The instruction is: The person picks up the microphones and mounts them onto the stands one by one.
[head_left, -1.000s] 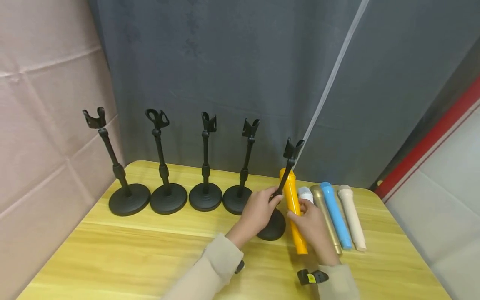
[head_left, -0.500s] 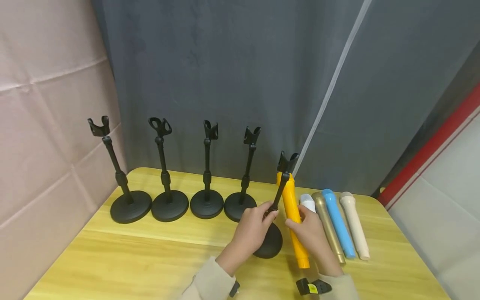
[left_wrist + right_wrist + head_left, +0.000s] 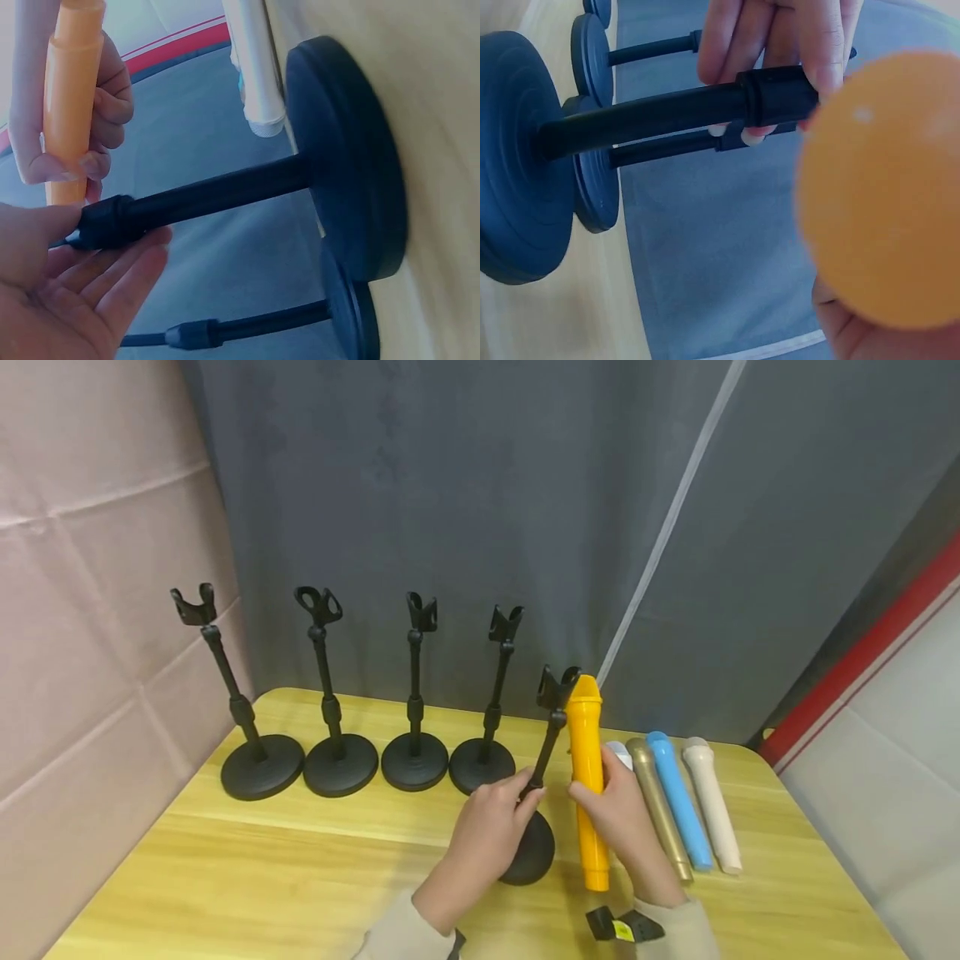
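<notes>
My left hand [image 3: 483, 831] grips the pole of a black desktop microphone stand [image 3: 550, 747] just at its collar [image 3: 105, 222]. That stand has an open-topped clip [image 3: 558, 688] with nothing in it and a round base [image 3: 345, 157]; I cannot tell whether the base touches the table. My right hand [image 3: 621, 802] holds a yellow-orange microphone [image 3: 587, 743] around its middle, head end up, close to the right of the clip. In the right wrist view the microphone's rounded bottom end [image 3: 885, 187] is near the camera and hides part of the right hand.
Several more black stands [image 3: 414, 760] line the back left of the wooden table [image 3: 300, 877], their clips unfilled. Right of my right hand lie a white microphone [image 3: 619, 752], a gold one [image 3: 660, 810], a blue one [image 3: 681, 802] and a cream one [image 3: 712, 806]. A grey curtain [image 3: 420, 485] hangs behind.
The held stand has shifted left and toward me with my left hand. In my right hand the yellow-orange microphone has turned more upright, and its head now shows beside the clip rather than behind the stand.
</notes>
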`<act>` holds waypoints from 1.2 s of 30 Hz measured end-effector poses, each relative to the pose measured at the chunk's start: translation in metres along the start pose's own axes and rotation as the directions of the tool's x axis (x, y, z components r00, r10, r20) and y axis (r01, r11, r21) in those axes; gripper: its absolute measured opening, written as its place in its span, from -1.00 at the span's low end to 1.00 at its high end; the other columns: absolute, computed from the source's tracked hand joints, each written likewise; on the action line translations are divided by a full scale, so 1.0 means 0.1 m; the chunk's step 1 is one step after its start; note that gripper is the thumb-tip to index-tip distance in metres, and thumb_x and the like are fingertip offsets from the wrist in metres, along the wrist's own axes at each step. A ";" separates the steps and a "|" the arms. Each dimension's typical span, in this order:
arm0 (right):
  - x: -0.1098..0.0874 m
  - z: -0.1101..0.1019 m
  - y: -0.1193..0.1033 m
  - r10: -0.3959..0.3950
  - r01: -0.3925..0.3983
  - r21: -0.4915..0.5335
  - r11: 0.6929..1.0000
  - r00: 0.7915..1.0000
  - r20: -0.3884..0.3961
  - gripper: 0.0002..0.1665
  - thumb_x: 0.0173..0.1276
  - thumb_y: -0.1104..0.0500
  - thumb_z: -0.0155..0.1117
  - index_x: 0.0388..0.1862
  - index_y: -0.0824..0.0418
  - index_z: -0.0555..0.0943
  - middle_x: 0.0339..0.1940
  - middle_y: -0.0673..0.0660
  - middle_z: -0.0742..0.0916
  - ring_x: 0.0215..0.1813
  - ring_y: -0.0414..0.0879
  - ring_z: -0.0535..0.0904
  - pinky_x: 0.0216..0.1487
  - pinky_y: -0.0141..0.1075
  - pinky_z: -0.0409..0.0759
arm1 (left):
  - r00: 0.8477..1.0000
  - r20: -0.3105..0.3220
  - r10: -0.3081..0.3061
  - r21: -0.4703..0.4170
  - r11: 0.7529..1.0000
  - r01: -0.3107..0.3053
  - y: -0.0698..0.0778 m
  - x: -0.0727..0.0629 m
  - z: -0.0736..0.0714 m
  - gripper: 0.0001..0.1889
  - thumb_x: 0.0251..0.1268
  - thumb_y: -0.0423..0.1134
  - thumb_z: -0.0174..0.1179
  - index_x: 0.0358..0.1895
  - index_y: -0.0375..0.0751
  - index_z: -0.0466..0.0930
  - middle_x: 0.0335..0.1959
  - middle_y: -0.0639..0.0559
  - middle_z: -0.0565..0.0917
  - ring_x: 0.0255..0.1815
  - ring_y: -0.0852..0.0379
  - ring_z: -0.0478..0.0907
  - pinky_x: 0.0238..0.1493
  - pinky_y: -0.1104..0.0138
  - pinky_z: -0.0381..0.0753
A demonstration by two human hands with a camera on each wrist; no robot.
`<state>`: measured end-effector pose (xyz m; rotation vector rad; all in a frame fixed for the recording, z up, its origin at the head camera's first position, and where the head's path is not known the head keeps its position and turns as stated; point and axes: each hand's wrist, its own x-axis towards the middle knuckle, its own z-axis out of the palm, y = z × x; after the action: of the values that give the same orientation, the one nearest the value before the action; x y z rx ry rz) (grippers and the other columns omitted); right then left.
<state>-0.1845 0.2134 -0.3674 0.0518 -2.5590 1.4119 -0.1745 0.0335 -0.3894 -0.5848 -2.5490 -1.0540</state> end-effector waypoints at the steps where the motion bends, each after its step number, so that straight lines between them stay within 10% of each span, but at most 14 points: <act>1: 0.00 0.00 -0.02 -0.008 0.008 0.003 1.000 1.000 0.000 -0.61 0.21 0.32 0.26 0.04 0.28 0.50 -0.32 0.23 0.59 -0.41 -0.06 0.49 -0.38 -0.31 0.54 | 1.000 0.014 -0.005 -0.003 1.000 0.005 0.00 0.00 -0.03 -0.61 0.53 -0.03 0.13 0.20 -0.20 0.66 -0.06 -0.08 0.81 -0.19 0.06 0.78 -0.20 0.27 0.77; 11: 0.08 0.08 -0.20 -0.096 0.097 0.119 0.988 0.995 -0.015 -0.67 0.62 0.02 0.07 -0.16 0.29 0.54 -0.48 0.14 0.57 -0.52 -0.11 0.48 -0.46 -0.31 0.55 | 0.978 0.184 -0.094 -0.026 0.995 0.101 0.04 0.00 -0.28 -0.60 0.54 -0.06 0.14 0.25 -0.21 0.63 0.03 -0.10 0.79 -0.10 0.06 0.78 -0.12 0.21 0.78; 17: 0.15 0.08 -0.32 -0.118 0.120 0.192 0.974 0.993 -0.018 -0.45 0.71 -0.08 -0.23 -0.20 0.33 0.50 -0.52 0.10 0.58 -0.56 -0.10 0.48 -0.49 -0.29 0.54 | 0.978 0.196 -0.067 -0.034 0.997 0.075 0.06 0.01 -0.26 -0.61 0.53 -0.08 0.15 0.24 -0.21 0.63 0.02 -0.09 0.79 -0.08 0.08 0.78 -0.13 0.25 0.78; 30: 0.27 0.00 -0.51 -0.293 0.310 0.311 0.898 0.951 -0.101 -0.74 0.69 0.14 -0.15 0.14 0.27 0.39 -0.28 0.12 0.55 -0.32 -0.04 0.54 -0.23 -0.35 0.62 | 0.980 0.190 -0.058 -0.019 0.998 0.063 0.06 0.03 -0.25 -0.64 0.51 -0.08 0.17 0.21 -0.16 0.66 -0.08 0.01 0.82 -0.17 0.17 0.77 -0.19 0.32 0.75; 36: 0.27 0.03 -0.51 -0.260 0.272 0.397 0.876 0.962 -0.086 -0.69 0.65 0.16 -0.03 0.28 0.11 0.30 -0.13 0.12 0.55 -0.15 -0.09 0.53 -0.04 -0.37 0.61 | 0.978 0.199 -0.070 0.005 0.998 0.070 0.03 0.03 -0.26 -0.63 0.52 -0.09 0.17 0.22 -0.18 0.65 -0.03 -0.03 0.81 -0.10 0.10 0.78 -0.15 0.27 0.77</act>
<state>-0.2048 0.1858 -0.3205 0.4299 -2.0882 1.7811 -0.1721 0.0174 -0.3682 -0.6345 -2.7598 -1.0697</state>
